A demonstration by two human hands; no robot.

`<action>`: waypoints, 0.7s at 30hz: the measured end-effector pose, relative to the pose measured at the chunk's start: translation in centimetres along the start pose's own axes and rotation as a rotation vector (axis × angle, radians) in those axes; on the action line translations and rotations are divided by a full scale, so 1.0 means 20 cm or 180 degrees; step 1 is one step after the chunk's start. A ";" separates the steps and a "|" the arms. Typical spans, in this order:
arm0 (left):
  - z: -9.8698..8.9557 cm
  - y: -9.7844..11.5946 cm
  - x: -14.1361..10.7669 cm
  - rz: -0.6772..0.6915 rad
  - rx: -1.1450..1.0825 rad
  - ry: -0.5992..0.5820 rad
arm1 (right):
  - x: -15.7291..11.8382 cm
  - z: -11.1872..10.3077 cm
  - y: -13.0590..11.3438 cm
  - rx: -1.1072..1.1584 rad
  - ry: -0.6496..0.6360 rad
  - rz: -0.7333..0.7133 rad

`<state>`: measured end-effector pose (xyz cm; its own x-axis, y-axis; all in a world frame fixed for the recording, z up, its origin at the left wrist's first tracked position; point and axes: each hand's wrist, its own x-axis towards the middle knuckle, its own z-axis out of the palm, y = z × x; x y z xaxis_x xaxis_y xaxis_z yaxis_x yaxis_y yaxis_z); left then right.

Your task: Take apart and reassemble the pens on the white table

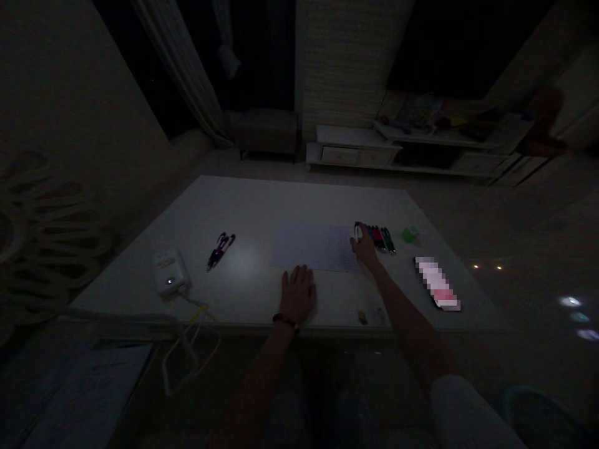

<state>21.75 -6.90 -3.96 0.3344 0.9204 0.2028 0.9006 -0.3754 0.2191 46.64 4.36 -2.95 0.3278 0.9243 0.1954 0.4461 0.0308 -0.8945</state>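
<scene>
1. Right hand [364, 248] reaches to the worktop [243, 212] at about 1 o'clock from the left hand. Its fingers [358, 241] curl over the white-topped near end of a row of pens [380, 240]; whether they grip it, I cannot tell.
2. Left hand [298, 293] lies flat near the worktop's front edge, fingers [294, 277] spread and holding nothing, a dark bracelet [285, 321] on the wrist.
3. Sheet [313, 247] lies at 12 o'clock from the left hand, its right edge just beside the right fingers.
4. Green block [409, 234] sits at 3 o'clock from the pens, and a blurred slab [437, 284] at 4 o'clock.
5. Two dark pens [221, 251] lie at 9 o'clock from the sheet, and a white box [169, 277] with a cord [191, 337] lies beyond them.
</scene>
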 end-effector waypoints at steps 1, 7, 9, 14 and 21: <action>0.00 0.00 0.00 -0.0003 0.0001 -0.0005 | 0.01 -0.04 0.02 -0.0200 -0.0024 -0.0089; 0.00 -0.01 0.00 0.0032 0.0049 -0.0020 | 0.11 -0.27 0.14 -0.1835 0.0248 0.0016; 0.01 -0.01 0.00 0.0037 0.0062 0.0011 | 0.13 -0.36 0.20 -0.2171 0.0319 0.0278; 0.01 -0.01 0.00 0.0047 0.0072 0.0032 | 0.15 -0.53 0.38 -0.2580 0.0458 0.0534; 0.00 0.00 0.00 0.0011 0.0114 0.0005 | 0.16 -0.54 0.51 -0.2503 0.0354 0.0339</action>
<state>21.65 -6.84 -3.91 0.3370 0.9189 0.2051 0.9089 -0.3743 0.1839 61.23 3.51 -7.13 0.4643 0.8626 0.2010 0.8504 -0.3708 -0.3732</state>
